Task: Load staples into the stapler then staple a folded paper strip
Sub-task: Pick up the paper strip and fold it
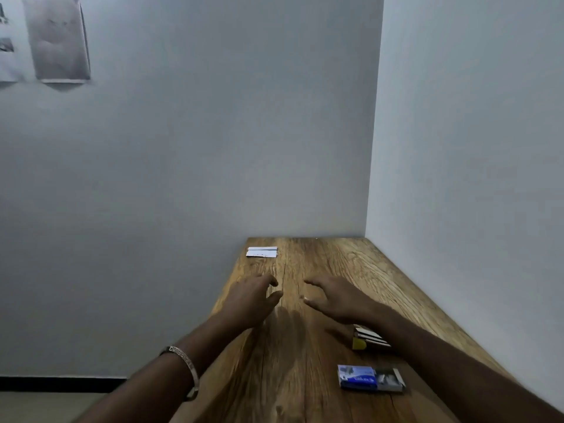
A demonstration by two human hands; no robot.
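While both arms reach forward over the wooden table, the left hand and the right hand hover side by side above its middle, palms down, fingers loosely spread and gently curved, holding nothing and apart from each other. A metal bracelet circles the left wrist; letters are stamped along its band, but they are too blurred to read. The stapler, yellow at its near end with a pale and dark body, lies on the table just beneath the right forearm, partly hidden by it. Nearer the camera and slightly left of the stapler sits the staple box, blue and white with its grey inner tray slid partway out to the right; printed wording shows on the blue face, though none of it can be made out. The folded paper strip, white, rests flat near the far left corner of the table, well apart from both hands, with faint marks on it that cannot be read. Two grey sheets hang on the wall at upper left, their contents indistinct.
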